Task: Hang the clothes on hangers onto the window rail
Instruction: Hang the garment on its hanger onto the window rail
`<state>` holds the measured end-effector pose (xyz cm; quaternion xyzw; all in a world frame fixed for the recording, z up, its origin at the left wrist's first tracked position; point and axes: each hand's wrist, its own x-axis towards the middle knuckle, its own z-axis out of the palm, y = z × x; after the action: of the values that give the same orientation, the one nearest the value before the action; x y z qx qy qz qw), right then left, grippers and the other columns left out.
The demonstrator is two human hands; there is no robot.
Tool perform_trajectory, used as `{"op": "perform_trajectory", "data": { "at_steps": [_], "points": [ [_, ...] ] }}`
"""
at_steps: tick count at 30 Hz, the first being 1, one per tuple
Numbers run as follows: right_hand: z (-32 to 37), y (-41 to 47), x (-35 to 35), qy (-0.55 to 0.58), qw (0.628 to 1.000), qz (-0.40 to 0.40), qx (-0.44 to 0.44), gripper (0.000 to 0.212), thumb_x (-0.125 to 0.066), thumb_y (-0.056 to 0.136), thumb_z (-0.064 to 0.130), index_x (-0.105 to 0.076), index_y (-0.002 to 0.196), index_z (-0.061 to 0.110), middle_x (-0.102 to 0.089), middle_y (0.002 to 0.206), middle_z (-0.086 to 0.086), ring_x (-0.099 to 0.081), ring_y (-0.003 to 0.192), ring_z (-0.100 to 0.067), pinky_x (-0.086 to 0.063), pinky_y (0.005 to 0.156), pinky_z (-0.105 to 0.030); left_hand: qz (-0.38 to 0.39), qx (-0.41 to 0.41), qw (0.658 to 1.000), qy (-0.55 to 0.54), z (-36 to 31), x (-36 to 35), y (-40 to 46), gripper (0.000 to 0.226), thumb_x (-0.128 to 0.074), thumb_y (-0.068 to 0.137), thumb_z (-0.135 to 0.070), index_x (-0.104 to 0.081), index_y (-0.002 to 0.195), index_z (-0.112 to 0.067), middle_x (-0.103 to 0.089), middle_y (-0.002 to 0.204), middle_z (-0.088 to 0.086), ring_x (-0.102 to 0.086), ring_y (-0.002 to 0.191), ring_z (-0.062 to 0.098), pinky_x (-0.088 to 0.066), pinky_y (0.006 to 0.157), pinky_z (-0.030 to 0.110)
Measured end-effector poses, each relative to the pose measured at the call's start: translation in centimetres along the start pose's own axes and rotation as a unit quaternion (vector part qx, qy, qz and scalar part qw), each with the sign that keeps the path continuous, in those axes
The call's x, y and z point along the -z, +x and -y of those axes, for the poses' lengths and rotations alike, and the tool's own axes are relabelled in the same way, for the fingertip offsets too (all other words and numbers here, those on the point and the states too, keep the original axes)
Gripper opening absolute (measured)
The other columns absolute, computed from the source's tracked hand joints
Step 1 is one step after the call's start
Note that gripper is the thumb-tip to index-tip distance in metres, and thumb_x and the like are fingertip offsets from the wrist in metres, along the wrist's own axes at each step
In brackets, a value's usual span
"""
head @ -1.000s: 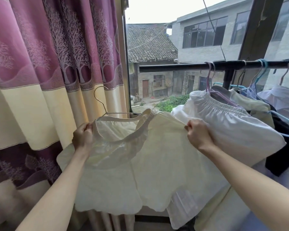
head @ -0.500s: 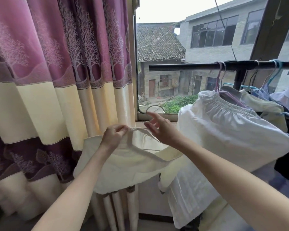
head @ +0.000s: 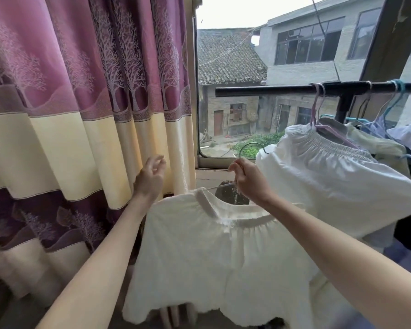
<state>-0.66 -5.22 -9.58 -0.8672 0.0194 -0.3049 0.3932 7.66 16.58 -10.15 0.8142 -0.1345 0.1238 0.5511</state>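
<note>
A cream top (head: pixel 207 252) hangs on a thin wire hanger (head: pixel 248 148), low in front of the window. My right hand (head: pixel 246 180) grips the hanger just under its hook, and the hook curves up above my fingers. My left hand (head: pixel 150 179) floats free to the left of the top, fingers loosely spread, holding nothing. The black window rail (head: pixel 271 90) runs across the upper right, well above the hanger hook. Its left end is bare.
Several garments hang on the rail at right, the nearest a white one (head: pixel 330 174) on a pink hanger (head: pixel 318 103). A purple and cream curtain (head: pixel 81 103) fills the left. The window sill (head: pixel 211 173) lies behind my hands.
My left hand let go of the top's collar and lifted away to the left. My right hand took hold of the hanger neck, and the top now hangs straight down.
</note>
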Motion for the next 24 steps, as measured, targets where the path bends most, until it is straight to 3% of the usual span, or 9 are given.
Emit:
{"op": "perform_trajectory", "data": {
  "at_steps": [4, 8, 10, 12, 15, 18, 21, 24],
  "points": [
    [-0.8, 0.3, 1.0, 0.006, 0.999, -0.041, -0.024, 0.019, -0.042, 0.096, 0.014, -0.059, 0.090, 0.008, -0.048, 0.061, 0.012, -0.056, 0.071, -0.023, -0.046, 0.072, -0.042, 0.133, 0.099, 0.982, -0.089, 2.8, -0.4, -2.1, 0.064, -0.034, 0.092, -0.058, -0.037, 0.140, -0.017, -0.043, 0.141, 0.000, -0.041, 0.129, 0.019, -0.031, 0.110, 0.039],
    [-0.9, 0.5, 2.1, -0.004, 0.998, -0.057, -0.040, 0.022, -0.048, 0.095, 0.024, -0.057, 0.100, 0.004, -0.059, 0.079, -0.007, -0.056, 0.075, -0.021, -0.046, 0.072, -0.037, 0.156, 0.072, 0.978, -0.115, 3.4, -0.2, -3.1, 0.082, -0.052, 0.061, -0.080, -0.054, 0.122, -0.025, -0.059, 0.122, 0.000, -0.056, 0.112, 0.016, -0.047, 0.094, 0.033],
    [-1.1, 0.5, 2.8, -0.005, 0.997, -0.058, -0.051, 0.018, -0.050, 0.094, 0.020, -0.056, 0.101, 0.006, -0.058, 0.083, -0.008, -0.054, 0.077, -0.021, -0.042, 0.071, -0.031, 0.136, 0.044, 0.987, -0.077, 3.5, -0.3, -3.1, 0.078, -0.056, 0.056, -0.079, -0.056, 0.115, -0.028, -0.063, 0.114, -0.003, -0.059, 0.107, 0.014, -0.048, 0.092, 0.035],
    [-1.6, 0.6, 3.3, 0.004, 0.996, -0.063, -0.055, 0.007, -0.046, 0.094, 0.013, -0.053, 0.096, 0.012, -0.057, 0.084, -0.008, -0.055, 0.079, -0.023, -0.042, 0.073, -0.034, 0.095, 0.034, 0.993, -0.062, 3.6, -0.5, -3.0, 0.064, -0.061, 0.063, -0.072, -0.059, 0.106, -0.025, -0.066, 0.105, -0.003, -0.062, 0.101, 0.015, -0.050, 0.088, 0.034],
    [-2.6, 0.4, 3.9, -0.044, 0.996, -0.059, -0.044, 0.011, -0.042, 0.092, 0.006, -0.050, 0.094, 0.014, -0.061, 0.087, -0.015, -0.059, 0.082, -0.032, -0.045, 0.075, -0.040, -0.053, 0.007, 0.998, -0.036, 3.1, -0.7, -2.9, 0.028, -0.063, 0.085, -0.039, -0.061, 0.092, -0.012, -0.067, 0.091, 0.007, -0.063, 0.088, 0.024, -0.043, 0.069, 0.027],
    [-3.5, -0.5, 4.1, -0.122, 0.992, -0.034, -0.016, 0.011, -0.043, 0.091, 0.004, -0.051, 0.097, 0.006, -0.064, 0.088, -0.023, -0.061, 0.079, -0.040, -0.048, 0.073, -0.049, -0.198, -0.012, 0.980, -0.022, 2.6, 0.2, -2.5, 0.023, -0.056, 0.091, -0.026, -0.063, 0.091, -0.004, -0.068, 0.092, 0.017, -0.062, 0.089, 0.032, -0.039, 0.069, 0.028],
    [-3.2, -0.9, 3.9, -0.085, 0.995, -0.042, -0.011, 0.011, -0.044, 0.090, 0.002, -0.051, 0.095, 0.009, -0.064, 0.084, -0.022, -0.061, 0.076, -0.040, -0.048, 0.072, -0.052, -0.218, 0.016, 0.970, 0.106, 2.9, 0.3, -2.2, 0.020, -0.052, 0.092, -0.024, -0.064, 0.098, -0.010, -0.063, 0.104, 0.014, -0.058, 0.096, 0.033, -0.041, 0.073, 0.033],
    [-2.6, -0.4, 3.9, -0.033, 0.997, -0.059, -0.025, 0.017, -0.041, 0.090, 0.002, -0.047, 0.090, 0.018, -0.061, 0.085, -0.017, -0.059, 0.080, -0.036, -0.048, 0.075, -0.050, -0.167, 0.066, 0.966, 0.187, 3.0, -0.4, -2.5, 0.027, -0.053, 0.089, -0.023, -0.057, 0.116, -0.017, -0.049, 0.125, 0.012, -0.044, 0.117, 0.032, -0.035, 0.097, 0.045]
  ]
}}
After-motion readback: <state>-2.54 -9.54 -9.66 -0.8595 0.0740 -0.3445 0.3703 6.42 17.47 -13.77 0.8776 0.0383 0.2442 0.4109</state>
